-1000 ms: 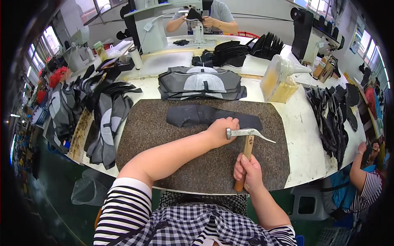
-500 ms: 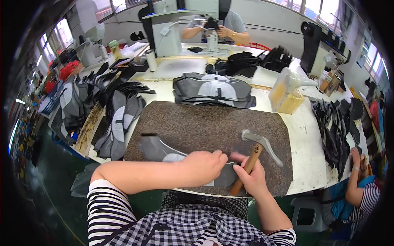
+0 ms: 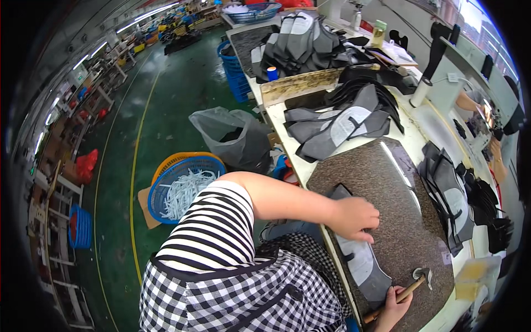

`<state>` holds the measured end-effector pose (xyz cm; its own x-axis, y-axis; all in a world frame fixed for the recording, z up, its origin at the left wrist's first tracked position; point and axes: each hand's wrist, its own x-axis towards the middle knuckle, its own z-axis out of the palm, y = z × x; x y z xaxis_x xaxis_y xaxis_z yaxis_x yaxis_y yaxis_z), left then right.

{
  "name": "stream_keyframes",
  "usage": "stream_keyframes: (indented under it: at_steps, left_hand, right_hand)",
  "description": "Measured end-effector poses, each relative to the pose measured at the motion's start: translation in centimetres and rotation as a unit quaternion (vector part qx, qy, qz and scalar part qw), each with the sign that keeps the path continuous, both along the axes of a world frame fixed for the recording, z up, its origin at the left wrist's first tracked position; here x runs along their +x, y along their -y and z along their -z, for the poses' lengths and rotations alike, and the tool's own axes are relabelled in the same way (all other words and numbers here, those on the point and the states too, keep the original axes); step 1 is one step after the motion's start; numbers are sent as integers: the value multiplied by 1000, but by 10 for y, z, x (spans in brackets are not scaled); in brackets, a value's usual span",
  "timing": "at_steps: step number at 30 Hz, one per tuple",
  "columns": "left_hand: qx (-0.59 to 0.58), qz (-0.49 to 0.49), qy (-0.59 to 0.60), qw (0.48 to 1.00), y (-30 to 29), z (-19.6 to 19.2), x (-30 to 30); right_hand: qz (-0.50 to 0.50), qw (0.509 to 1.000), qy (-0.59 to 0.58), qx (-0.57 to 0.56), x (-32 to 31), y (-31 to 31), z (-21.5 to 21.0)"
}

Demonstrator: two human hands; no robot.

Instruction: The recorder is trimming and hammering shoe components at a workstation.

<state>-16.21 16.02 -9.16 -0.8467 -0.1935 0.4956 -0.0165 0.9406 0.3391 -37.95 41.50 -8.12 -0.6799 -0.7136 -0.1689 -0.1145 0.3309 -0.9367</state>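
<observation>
On the brown speckled board (image 3: 381,166) in front of me lies a flat grey cut piece (image 3: 375,285), with a pale patch and a small dark tab. Its upper part is under my left hand (image 3: 354,218). That hand is loosely bent over the piece, thumb apart from the fingers, with nothing seen between them. At the piece's near right end, my right hand (image 3: 397,307) is closed round the wooden handle of a hammer (image 3: 412,287). The hammer's metal head points away from me, over the board. My right thumb rests close to the piece's edge.
Stacked grey pieces (image 3: 354,119) lie left of the board, more (image 3: 451,202) beyond it. A wooden strip (image 3: 298,87) stands on the table. A clear bag (image 3: 232,135) and blue basket of pale strips (image 3: 188,191) are on the floor. Another person's hand (image 3: 495,149) is across the table.
The view has swung to the left. My left hand has moved away from my right hand, toward the piece's other end. My right hand keeps hold of the hammer.
</observation>
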Motion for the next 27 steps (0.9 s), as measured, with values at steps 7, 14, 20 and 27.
stream_keyframes:
  at_steps: [7,14,20,27]
  left_hand:
    - [12,-64,-8,998,19,-19,-6]
    - [127,189,302,926,-79,-34,-125]
    - [161,122,220,954,-50,-10,-118]
    - [222,135,234,937,-50,-20,-136]
  right_hand:
    - [-12,999,-32,22,1,4,-12]
    - [50,995,-47,-73,9,-9,9]
    - [40,997,-65,30,16,-32,-45]
    - [-100,927,-306,194,15,-41,-60]
